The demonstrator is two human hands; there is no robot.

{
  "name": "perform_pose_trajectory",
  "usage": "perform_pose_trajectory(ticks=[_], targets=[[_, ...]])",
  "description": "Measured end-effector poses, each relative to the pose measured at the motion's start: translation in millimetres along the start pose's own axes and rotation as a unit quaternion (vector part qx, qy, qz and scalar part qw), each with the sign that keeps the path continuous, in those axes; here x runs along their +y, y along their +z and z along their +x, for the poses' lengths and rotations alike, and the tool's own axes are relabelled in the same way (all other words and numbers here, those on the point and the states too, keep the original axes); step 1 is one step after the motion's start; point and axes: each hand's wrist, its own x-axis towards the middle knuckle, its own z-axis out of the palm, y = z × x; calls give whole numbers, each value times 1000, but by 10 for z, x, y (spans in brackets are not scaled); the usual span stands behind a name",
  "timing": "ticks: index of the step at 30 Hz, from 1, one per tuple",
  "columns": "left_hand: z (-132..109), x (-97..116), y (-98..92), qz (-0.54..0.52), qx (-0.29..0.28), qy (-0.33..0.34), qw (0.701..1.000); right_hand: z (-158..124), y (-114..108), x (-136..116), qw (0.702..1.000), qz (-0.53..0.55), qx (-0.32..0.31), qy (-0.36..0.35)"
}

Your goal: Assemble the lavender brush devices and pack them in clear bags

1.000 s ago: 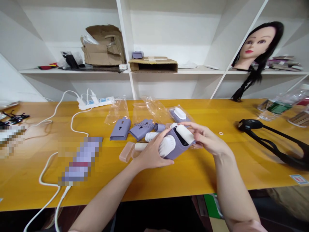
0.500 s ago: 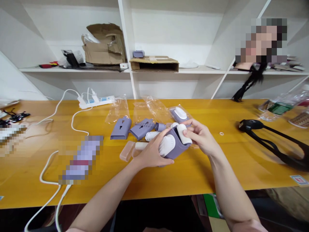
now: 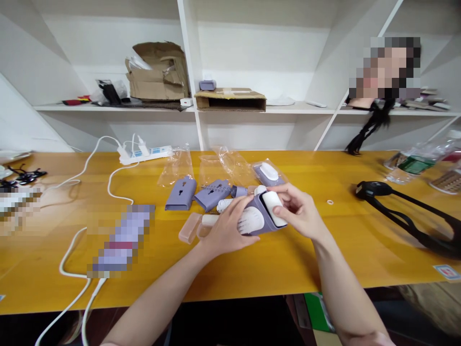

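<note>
Tilting purple-white brush (image 3: 261,216) flatter, prob., L hand (image 3: 226,229), R hand (image 3: 298,210).

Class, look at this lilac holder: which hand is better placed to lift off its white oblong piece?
Probably the right hand: its fingers already rest on the white oblong piece, while the left hand wraps the lilac holder and its white ribbed piece.

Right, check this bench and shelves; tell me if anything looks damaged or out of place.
The cardboard box on the upper shelf is torn and crumpled, its flaps ripped, unlike the intact flat box beside it. A dark braid also dangles from the shelf edge.
</note>
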Motion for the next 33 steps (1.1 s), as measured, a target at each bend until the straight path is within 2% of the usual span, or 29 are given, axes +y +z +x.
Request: perform_pose_trajectory(ticks=[3,6,15,21,28,30,33], targets=[[-8,-1,-6,48,44,55,996,-32,45,-9,987,-107,51,-113],[-8,-12,-21,76,68,94,990,-57,54,-18,963,-175,73,-193],[7,-10,-109,109,63,132,983,-77,18,51,927,-243,58,-280],[55,-52,-119,121,99,164,974,-47,70,-2,922,-274,99,-255],[56,-25,-125,117,114,194,967,-33,147,-25,952,-200,144,-182],[54,6,-134,122,115,195,966,-24,143,-36,961,-185,143,-149],[51,36,-138,125,112,200,965,-6,110,-52,977,-157,98,-110]])
